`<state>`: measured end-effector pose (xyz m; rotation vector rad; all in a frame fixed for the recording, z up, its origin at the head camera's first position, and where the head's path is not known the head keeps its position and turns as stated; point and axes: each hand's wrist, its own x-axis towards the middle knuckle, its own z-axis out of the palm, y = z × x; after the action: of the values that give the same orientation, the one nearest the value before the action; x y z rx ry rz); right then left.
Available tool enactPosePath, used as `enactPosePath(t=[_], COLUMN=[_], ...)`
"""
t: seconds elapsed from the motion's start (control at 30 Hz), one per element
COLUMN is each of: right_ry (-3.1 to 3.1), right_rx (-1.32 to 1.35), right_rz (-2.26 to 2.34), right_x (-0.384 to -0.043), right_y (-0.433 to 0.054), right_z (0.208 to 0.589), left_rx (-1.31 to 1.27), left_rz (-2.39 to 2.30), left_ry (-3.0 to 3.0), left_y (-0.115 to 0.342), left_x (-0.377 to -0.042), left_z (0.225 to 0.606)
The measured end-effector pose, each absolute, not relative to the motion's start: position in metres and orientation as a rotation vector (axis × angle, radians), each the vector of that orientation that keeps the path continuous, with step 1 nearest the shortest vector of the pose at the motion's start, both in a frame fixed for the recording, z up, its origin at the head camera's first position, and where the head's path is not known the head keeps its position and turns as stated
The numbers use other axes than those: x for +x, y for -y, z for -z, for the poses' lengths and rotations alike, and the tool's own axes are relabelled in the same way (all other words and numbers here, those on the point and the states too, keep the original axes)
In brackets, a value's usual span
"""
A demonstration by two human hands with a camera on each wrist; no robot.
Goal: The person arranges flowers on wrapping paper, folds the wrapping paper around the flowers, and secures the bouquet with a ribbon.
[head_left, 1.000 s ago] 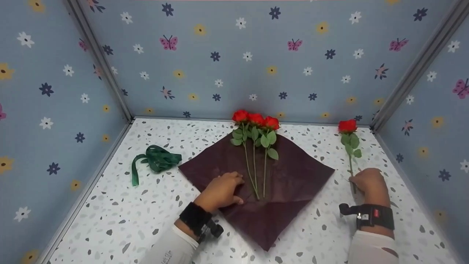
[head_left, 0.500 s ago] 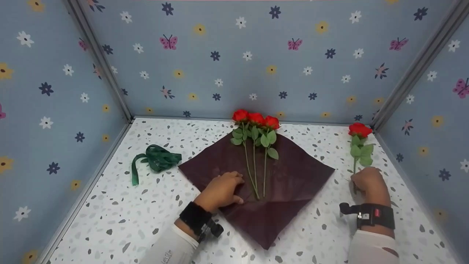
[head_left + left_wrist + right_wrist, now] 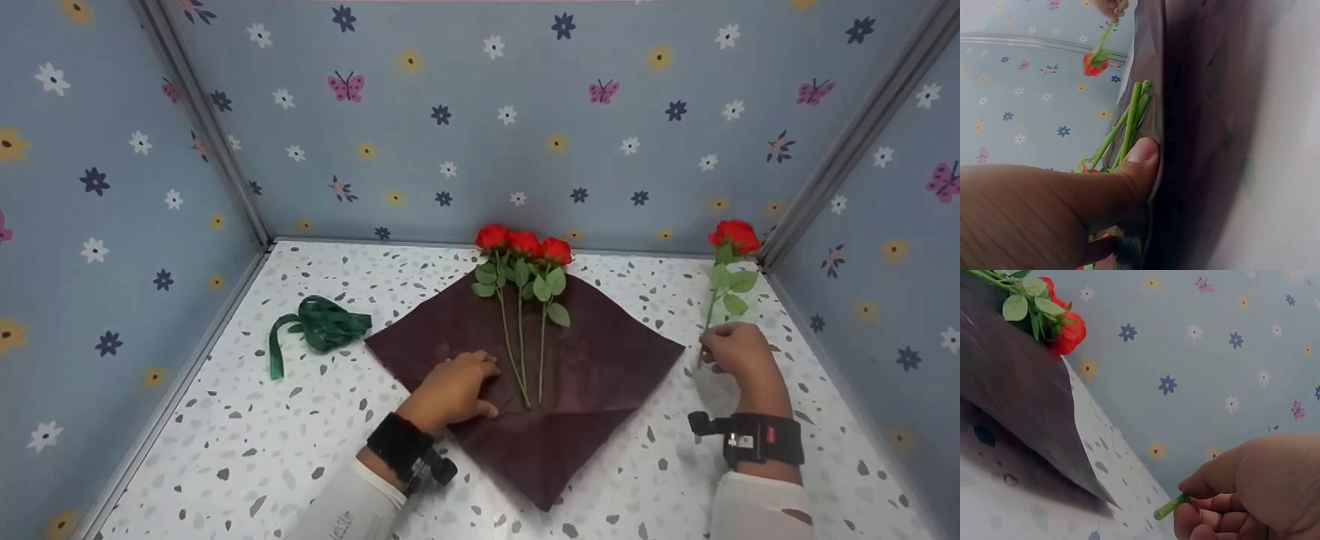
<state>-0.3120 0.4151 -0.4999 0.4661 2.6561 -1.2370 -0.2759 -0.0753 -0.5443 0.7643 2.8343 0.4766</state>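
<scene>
Right fingers (image 3: 718, 337) pinch a rose (image 3: 735, 237); left fingers (image 3: 472, 366) touch dark sheet (image 3: 600, 360)

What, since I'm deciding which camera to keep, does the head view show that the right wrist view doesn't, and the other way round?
Only the head view: the green ribbon, the left hand, and the held rose's red bloom.
Only the right wrist view: the round end face of that rose's stem, too small to make out in the head view.
Both: the right hand pinching that stem, the dark maroon wrapping sheet, red roses on it, the speckled tabletop and the wall patterned with flowers and butterflies.
</scene>
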Motion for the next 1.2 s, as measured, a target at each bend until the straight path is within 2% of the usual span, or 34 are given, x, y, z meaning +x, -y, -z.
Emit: enactPosePath(t=[0.27, 0.77, 1.2], right_ry=[-2.707, -2.615, -2.52], right_rx=[0.28, -0.044, -0.094], right_rz=[1.346, 1.413, 1.483], right_x=[-0.323, -0.327, -0.323], right_y=[-0.357, -0.246, -0.185], right_z=[0.494, 0.514, 0.529], left_rx=[0.773, 0.775, 0.746], left_rz=[-0.486, -0.439, -0.452], left_ry=[-2.841, -2.851, -2.839], left_y=[0.075, 0.074, 0.074], left_x=[-0.274, -0.274, -0.275], left_z=[0.543, 0.541, 0.543])
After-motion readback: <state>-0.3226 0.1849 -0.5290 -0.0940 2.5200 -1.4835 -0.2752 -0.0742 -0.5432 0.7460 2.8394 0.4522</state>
